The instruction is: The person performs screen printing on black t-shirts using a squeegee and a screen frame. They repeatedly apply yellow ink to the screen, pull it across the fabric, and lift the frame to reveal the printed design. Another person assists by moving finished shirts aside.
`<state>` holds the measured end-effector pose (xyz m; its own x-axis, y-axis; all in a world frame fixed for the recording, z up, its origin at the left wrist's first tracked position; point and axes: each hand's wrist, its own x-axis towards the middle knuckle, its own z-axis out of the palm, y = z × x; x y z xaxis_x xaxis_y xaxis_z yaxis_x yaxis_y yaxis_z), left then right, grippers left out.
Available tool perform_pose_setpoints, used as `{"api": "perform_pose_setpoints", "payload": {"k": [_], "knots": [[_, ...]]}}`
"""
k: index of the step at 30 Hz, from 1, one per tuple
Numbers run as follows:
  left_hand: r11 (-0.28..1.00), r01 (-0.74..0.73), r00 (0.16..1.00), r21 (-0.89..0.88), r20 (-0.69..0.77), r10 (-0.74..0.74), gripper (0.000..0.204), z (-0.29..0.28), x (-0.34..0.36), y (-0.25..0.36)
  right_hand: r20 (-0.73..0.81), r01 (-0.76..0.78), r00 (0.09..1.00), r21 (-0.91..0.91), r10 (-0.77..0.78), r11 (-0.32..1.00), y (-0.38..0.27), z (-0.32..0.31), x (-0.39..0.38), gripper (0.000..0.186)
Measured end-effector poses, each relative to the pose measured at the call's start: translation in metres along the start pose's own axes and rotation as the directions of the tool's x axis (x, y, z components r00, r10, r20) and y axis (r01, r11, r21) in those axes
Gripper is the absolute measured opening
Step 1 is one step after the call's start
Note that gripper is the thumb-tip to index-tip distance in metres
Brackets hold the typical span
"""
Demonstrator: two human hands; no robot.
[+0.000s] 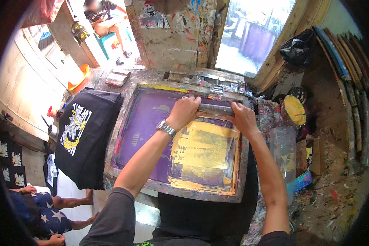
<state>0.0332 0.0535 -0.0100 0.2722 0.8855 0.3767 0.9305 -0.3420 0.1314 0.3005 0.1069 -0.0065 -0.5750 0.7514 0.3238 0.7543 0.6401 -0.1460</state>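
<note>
Both my hands grip a dark squeegee bar [215,109] lying across the upper right of a screen-printing frame [110,158]. My left hand [184,110] holds its left end, a metal watch on that wrist. My right hand [243,117] holds its right end. Below the bar, thick yellow ink [199,151] covers much of the purple mesh's right half; faint stencil marks show on the left half. Black fabric [205,217] hangs beneath the frame.
Black printed shirts [86,143] lie stacked left of the frame. An ink tub [294,110] and clear container [283,168] sit right, before leaning boards [344,82]. A person [106,24] sits in the doorway; another person's legs [57,213] show at lower left.
</note>
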Motion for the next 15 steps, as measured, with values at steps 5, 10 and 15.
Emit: {"api": "perform_pose_setpoints", "payload": {"k": [5, 10, 15], "knots": [[0.997, 0.020, 0.997, -0.071, 0.081, -0.015, 0.044, 0.002, -0.040, 0.005, 0.097, 0.022, 0.995, 0.019, -0.024, 1.000, -0.017, 0.004, -0.028, 0.042], [0.989, 0.063, 0.969, -0.136, 0.245, -0.028, 0.047, -0.031, -0.085, 0.043, 0.175, -0.048, 0.984, 0.088, 0.032, 0.995, -0.047, -0.019, -0.093, 0.043], [0.984, 0.092, 0.964, -0.152, 0.262, -0.049, 0.047, -0.050, -0.167, 0.089, 0.251, -0.080, 0.967, 0.129, 0.045, 0.988, -0.098, -0.046, -0.166, 0.042]]}}
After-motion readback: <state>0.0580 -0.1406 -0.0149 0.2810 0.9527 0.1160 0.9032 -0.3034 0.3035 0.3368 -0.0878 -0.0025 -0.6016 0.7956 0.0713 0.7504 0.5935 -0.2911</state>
